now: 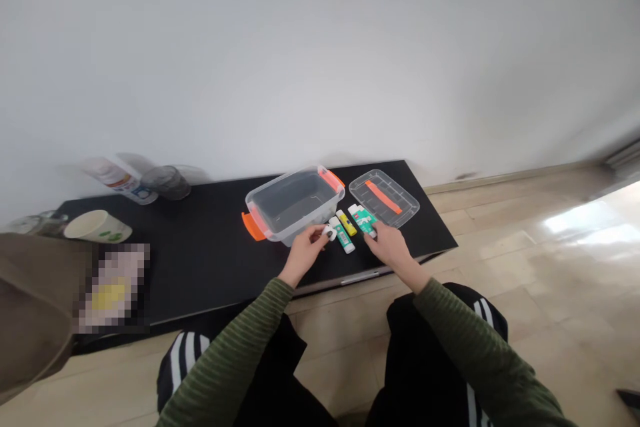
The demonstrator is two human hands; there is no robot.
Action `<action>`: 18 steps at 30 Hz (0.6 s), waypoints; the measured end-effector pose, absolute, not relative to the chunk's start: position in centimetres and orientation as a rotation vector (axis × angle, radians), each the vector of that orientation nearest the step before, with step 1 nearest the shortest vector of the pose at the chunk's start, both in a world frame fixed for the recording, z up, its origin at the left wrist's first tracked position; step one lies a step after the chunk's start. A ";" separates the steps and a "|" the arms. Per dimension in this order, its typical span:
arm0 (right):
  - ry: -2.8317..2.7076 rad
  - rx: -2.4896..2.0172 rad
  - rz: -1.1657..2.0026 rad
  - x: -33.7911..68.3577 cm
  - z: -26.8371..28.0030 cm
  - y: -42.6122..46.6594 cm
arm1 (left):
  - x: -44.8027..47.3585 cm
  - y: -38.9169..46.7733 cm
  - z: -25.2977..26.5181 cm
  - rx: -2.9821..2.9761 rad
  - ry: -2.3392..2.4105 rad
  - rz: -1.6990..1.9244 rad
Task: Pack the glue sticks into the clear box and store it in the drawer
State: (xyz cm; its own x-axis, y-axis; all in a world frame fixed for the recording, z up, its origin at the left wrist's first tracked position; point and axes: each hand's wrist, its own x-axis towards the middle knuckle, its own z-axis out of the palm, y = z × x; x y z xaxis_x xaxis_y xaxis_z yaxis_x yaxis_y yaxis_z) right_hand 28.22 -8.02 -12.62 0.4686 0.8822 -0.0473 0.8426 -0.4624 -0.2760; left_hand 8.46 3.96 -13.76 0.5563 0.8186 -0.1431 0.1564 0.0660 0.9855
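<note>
My left hand (305,252) pinches a small white object (329,232) at the near right corner of a clear plastic box (289,237) with orange latches. What exactly the white object is I cannot make out. Just right of it, a green-and-white glue stick (344,239) and a yellow stick-shaped item (346,223) lie on the black table. My right hand (393,248) has its fingers closed at the near end of green-and-white stick-shaped items (361,217), lying close together. Behind them rests the box's clear lid (407,205) with an orange handle.
On the left of the black table (210,247) stand a paper cup (99,225), a spray can (123,180) and a clear glass (170,182). A brown cap-like shape (35,307) and a pixelated patch cover the lower left. A white wall rises behind the table.
</note>
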 end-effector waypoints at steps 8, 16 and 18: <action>-1.664 -1.888 0.296 26.0 -13.4 -10.0 | 7.8 3.0 -12.4 0.685 0.665 0.587; -1.690 -1.854 0.241 26.0 -13.5 -10.3 | 7.5 3.4 -12.4 0.802 0.664 0.628; -1.694 -1.866 0.227 26.0 -13.2 -10.5 | 7.4 3.4 -12.4 0.874 0.671 0.645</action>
State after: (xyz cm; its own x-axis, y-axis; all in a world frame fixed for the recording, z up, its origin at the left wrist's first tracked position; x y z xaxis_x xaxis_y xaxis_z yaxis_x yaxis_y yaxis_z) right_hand 25.99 -10.48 -13.17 0.1700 0.9496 0.2634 0.8467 -0.0040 -0.5320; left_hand 7.42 3.41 -12.36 0.6228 0.7389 -0.2574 -0.2279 0.4860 0.8437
